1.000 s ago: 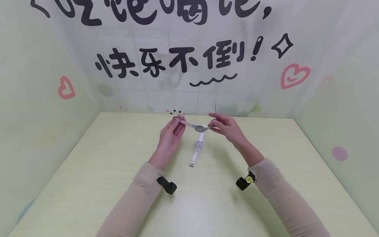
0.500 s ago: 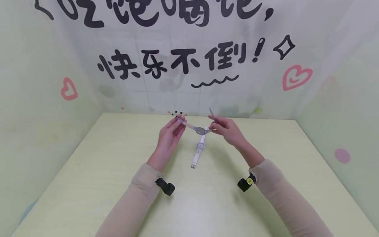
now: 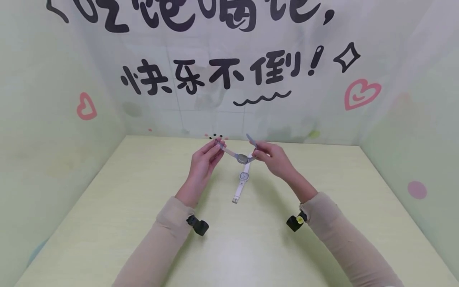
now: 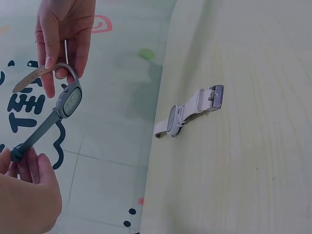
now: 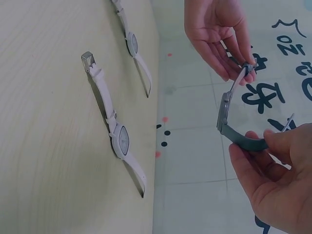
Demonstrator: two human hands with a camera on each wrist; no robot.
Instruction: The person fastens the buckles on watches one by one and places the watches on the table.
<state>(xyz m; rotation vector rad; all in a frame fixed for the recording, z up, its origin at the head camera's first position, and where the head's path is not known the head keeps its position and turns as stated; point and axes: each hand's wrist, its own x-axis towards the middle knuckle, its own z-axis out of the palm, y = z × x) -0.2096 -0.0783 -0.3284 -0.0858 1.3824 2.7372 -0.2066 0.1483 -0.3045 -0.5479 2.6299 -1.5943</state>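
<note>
A grey-blue wristwatch hangs stretched between my two hands above the far part of the table. My left hand pinches its buckle end between thumb and fingers. With thumb and fingertips, my right hand holds the other strap half close to the case, and that strap's free tip curves up past the fingers. In the left wrist view the round watch face shows, while the right wrist view catches the case edge-on. Below lies a white wristwatch, laid out straight, its buckle towards me.
A second white watch lies on the table in the right wrist view; in the head view my left hand and forearm hide it. The pale wooden table ends at a printed back curtain, with curtains at both sides.
The strap's free tip by my right hand has swung over to the left, and the watch face has turned more towards me. Both hands keep their hold; the head view has shifted slightly.
</note>
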